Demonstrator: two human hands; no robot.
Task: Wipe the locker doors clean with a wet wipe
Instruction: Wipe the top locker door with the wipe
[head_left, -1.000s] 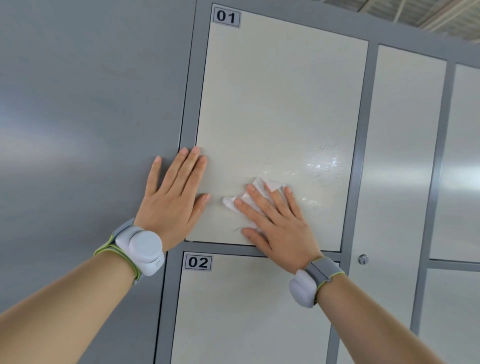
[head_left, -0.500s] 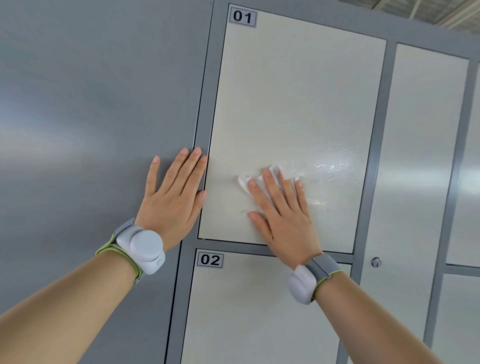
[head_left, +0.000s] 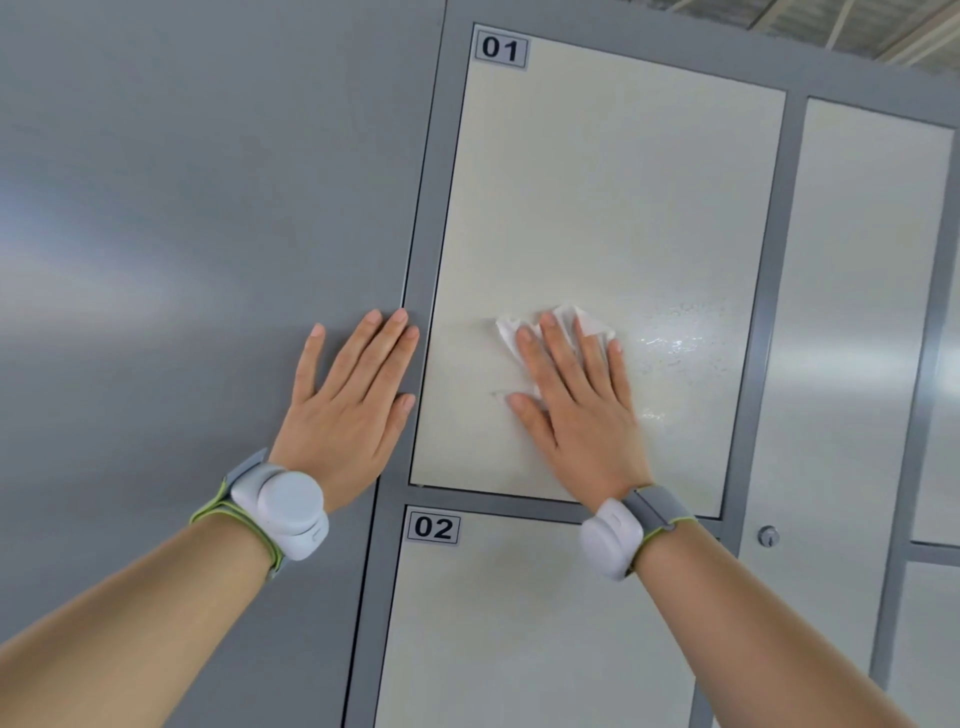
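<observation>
The cream locker door marked 01 (head_left: 597, 197) fills the upper middle. My right hand (head_left: 576, 400) lies flat on its lower half and presses a crumpled white wet wipe (head_left: 566, 325) against it; the wipe shows above my fingertips. A wet, glistening patch (head_left: 675, 345) shines just right of the hand. My left hand (head_left: 350, 410) rests flat with fingers apart on the grey side panel (head_left: 182, 234), its fingertips at the locker's left frame. Door 02 (head_left: 519, 623) sits below.
A tall cream door (head_left: 857, 312) stands to the right, with a round keyhole (head_left: 768, 535) near its lower left edge. Grey frame bars separate the doors. A ceiling strip shows at the top right. Both wrists carry white devices on grey-green straps.
My right hand has slid the wipe upward and a little rightward on door 01, turning its fingers more upright. The view has shifted left. My left hand has stayed planted.
</observation>
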